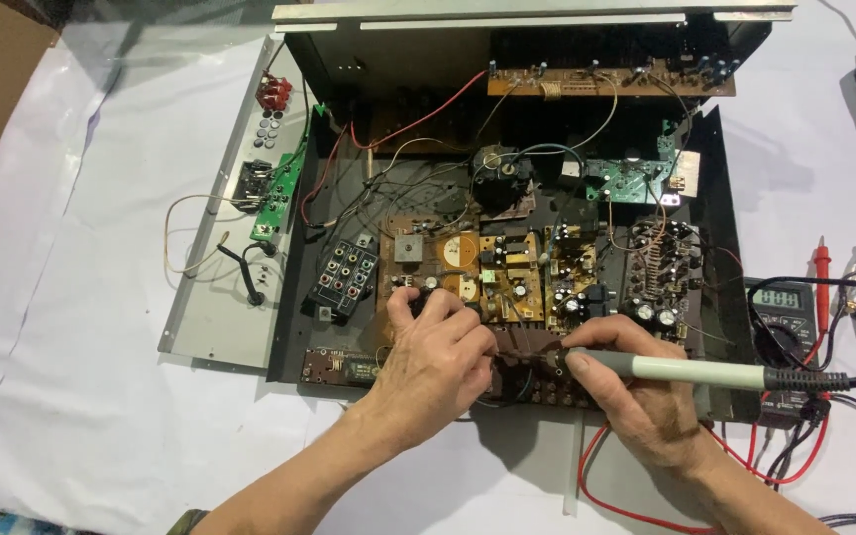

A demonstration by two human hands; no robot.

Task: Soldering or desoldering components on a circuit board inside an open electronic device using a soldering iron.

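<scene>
A: What is held by the right hand (646, 396)?

B: A soldering iron (686, 372) with a pale green handle is gripped there, pen-fashion. Its long axis is laid almost level across the view, cord end to the right, tip to the left.

A: And where is the tip brought to?

B: It is pointed at the front edge of the brown circuit board (507, 267) inside the opened amplifier chassis (715, 198), just beside the fingertips of the left hand (438, 362).

A: How is the left hand set?

B: It is curled over that same board edge, fingers bent down and pinched together. Whether a wire or a part is held between them cannot be told; the spot is hidden by the knuckles.

A: Which hand is nearer the joint?

B: The left is placed directly on it; the right is kept off to the right, only the iron reaching in.

A: What else is seen?

B: A multimeter (783, 302) with red lead (821, 272) is laid at the right on the white-covered surface (71, 327); a detached grey panel (220, 297) is at the left.
</scene>
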